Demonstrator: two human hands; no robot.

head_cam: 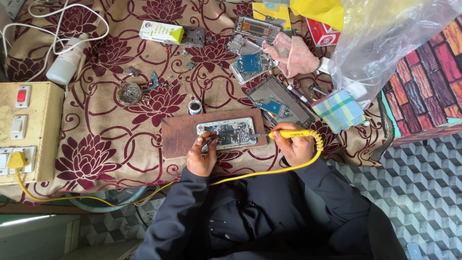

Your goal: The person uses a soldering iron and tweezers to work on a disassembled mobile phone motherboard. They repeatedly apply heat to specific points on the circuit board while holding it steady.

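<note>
An opened phone (226,132) with its circuit board showing lies on a brown wooden board (180,136). My right hand (293,144) grips a yellow-handled soldering iron (288,134), and the iron's tip rests on the phone's right end. My left hand (202,154) pinches thin tweezers (210,139) against the phone's left part. A yellow cord (269,172) runs from the iron across my dark sleeves to the left.
A switch box (29,130) with a yellow plug stands at the left edge. Other opened phones (250,62), a small round tin (129,93), a tiny pot (195,107), a checked cloth (339,110), a white bottle (65,65) and a clear plastic bag (385,38) lie on the flowered cloth.
</note>
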